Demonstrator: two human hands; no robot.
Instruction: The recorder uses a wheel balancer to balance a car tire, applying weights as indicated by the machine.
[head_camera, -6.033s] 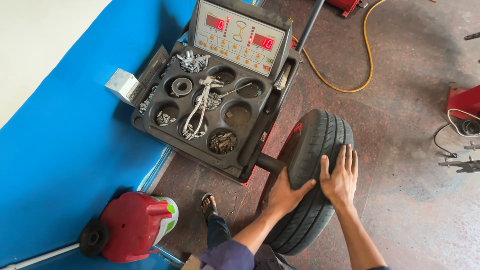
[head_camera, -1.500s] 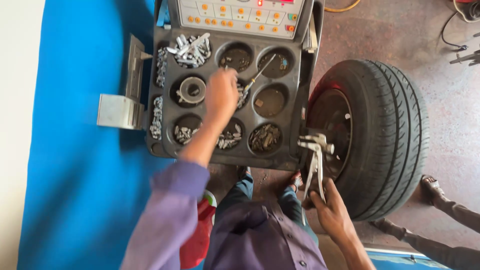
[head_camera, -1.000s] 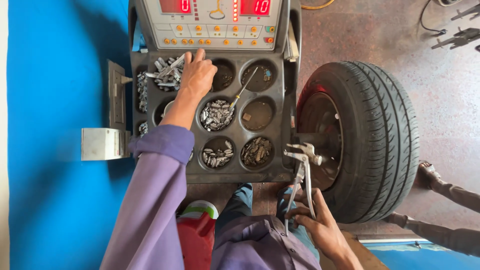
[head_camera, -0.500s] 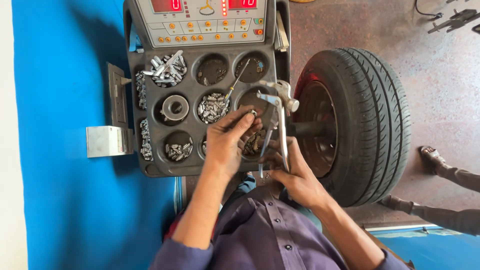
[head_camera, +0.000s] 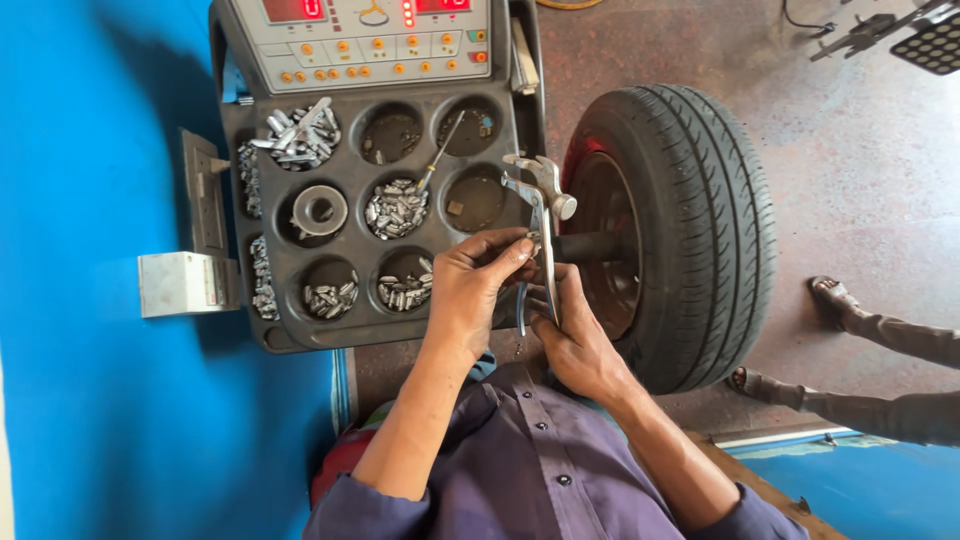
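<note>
The right hand (head_camera: 580, 340) grips the lower handles of a metal wheel-weight pliers-hammer (head_camera: 540, 215), fingers (head_camera: 560, 300) clenched round them; the tool stands nearly upright in the view, its head above the hands and level with the tray's edge, just in front of the wheel's hub. The left hand (head_camera: 470, 290) meets the tool at mid-length, its fingertips (head_camera: 520, 245) pinched together against the jaws area; whether a small piece is held between them cannot be told, as it is hidden by the fingers. Both hands are touching or nearly touching one another. Directly behind them lies the black compartment tray (head_camera: 350, 330) of a wheel balancing machine, with round wells holding heaps of small grey balance weights (head_camera: 397, 207), one well holding a metal ring-shaped part (head_camera: 319, 210), and a thin screwdriver-like tool (head_camera: 440, 150) lying across two wells. Above the tray is the control panel (head_camera: 365, 40) with red displays and orange buttons. To the right, a tyre (head_camera: 700, 230) is mounted upright on the machine's shaft (head_camera: 590, 245). Another person's sandalled feet (head_camera: 830, 295) stand on the floor beyond the tyre. A blue panel (head_camera: 90, 150) fills the left side.
</note>
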